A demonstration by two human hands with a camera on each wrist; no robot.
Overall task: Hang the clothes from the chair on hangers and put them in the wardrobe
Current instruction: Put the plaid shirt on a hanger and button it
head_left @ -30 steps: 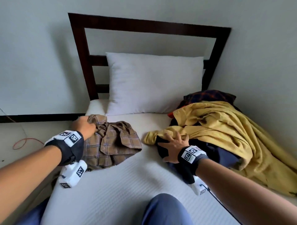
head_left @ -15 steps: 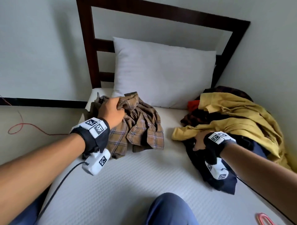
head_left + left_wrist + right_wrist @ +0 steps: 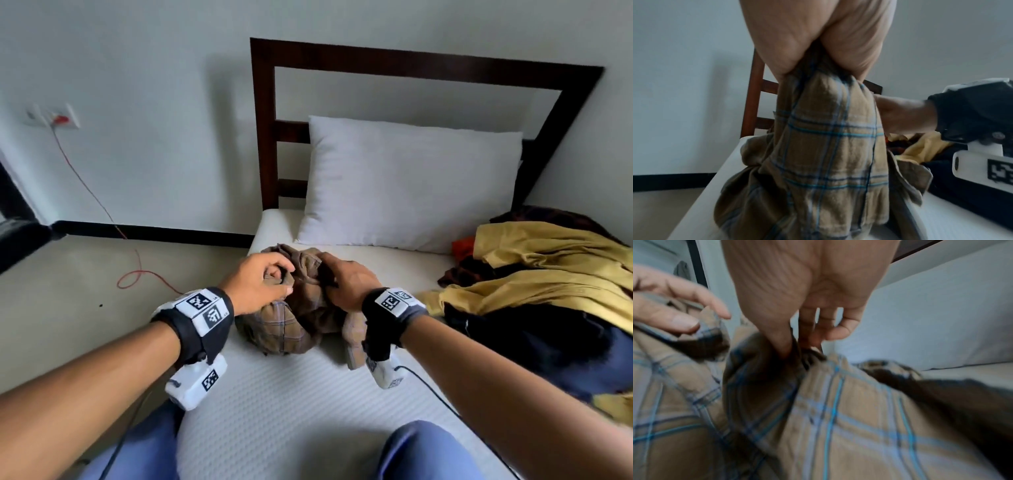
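Both hands, left hand point(image 3: 257, 285) and right hand point(image 3: 346, 283), grip the plaid shirt point(image 3: 291, 325) bunched on the bed point(image 3: 274, 394); next step: spread it for a hanger.

Black wristbands point(image 3: 202, 329) w/ white marker tags

At frame centre, the left hand point(image 3: 258, 284) and right hand point(image 3: 347, 282) both grip a crumpled brown plaid shirt point(image 3: 291, 323) on the white mattress point(image 3: 274, 411), a white pillow point(image 3: 407, 185) above against the dark wooden headboard point(image 3: 263, 137), a mustard-yellow garment point(image 3: 548, 270) heaped at right.
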